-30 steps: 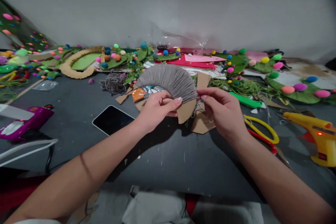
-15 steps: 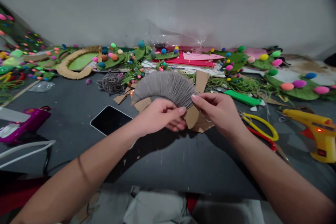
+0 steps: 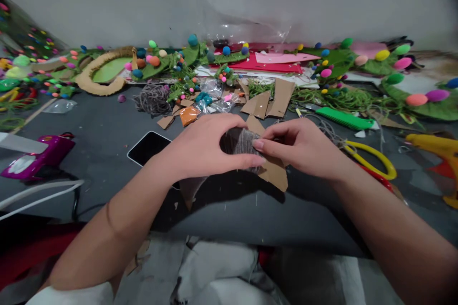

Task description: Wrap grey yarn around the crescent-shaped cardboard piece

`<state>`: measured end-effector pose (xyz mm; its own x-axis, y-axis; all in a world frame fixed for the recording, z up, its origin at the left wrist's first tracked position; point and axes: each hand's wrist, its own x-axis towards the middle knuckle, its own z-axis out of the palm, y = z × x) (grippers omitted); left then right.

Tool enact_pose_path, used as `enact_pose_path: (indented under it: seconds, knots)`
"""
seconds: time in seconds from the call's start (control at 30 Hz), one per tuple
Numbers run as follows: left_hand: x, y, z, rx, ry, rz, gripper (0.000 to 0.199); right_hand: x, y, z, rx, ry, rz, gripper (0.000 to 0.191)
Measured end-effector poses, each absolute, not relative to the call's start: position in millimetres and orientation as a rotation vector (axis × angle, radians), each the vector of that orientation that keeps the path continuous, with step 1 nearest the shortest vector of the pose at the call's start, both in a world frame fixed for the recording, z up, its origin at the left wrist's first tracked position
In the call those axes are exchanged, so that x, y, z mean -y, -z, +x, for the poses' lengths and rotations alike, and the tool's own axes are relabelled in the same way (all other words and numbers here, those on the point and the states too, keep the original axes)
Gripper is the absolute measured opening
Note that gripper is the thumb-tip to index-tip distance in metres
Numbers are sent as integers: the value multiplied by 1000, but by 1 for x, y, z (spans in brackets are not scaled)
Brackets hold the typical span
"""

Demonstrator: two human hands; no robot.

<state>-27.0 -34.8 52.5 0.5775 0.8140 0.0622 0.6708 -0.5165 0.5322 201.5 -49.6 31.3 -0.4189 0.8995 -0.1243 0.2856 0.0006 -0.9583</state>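
A curved cardboard piece wrapped in grey yarn (image 3: 243,145) is held above the dark table, turned so that its arc is mostly hidden behind my left hand (image 3: 211,147). That hand curls over it, thumb in front and fingers behind. The bare cardboard end (image 3: 275,176) sticks out below my right hand (image 3: 300,147). My right thumb and forefinger pinch at the edge of the winding; whether a single strand is between them cannot be made out. Under my left wrist, a corner of the piece points down.
A phone (image 3: 146,147) lies left of the hands. Behind are cardboard scraps (image 3: 282,97), a grey yarn bundle (image 3: 152,99) and leaf shapes with coloured balls. On the right are a green-handled cutter (image 3: 343,118), scissors (image 3: 375,159) and a yellow glue gun (image 3: 436,152); a purple device (image 3: 39,157) sits left.
The wrapped arc has tipped from facing me to being turned over, its far side now hidden. My left hand has moved from below it to over it. The right hand still pinches the winding's edge.
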Motion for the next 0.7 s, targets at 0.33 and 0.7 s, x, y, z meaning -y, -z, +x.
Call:
enact_pose_path:
  seconds: [0.33, 0.7]
  knots:
    - [38, -56, -25, -1048, -451, 2093, 45, 47, -31, 208, 1544, -1524, -1120, 37]
    - [39, -52, -21, -995, -845, 1683, 42, 57, -29, 194, 1649, -1242, -938, 23]
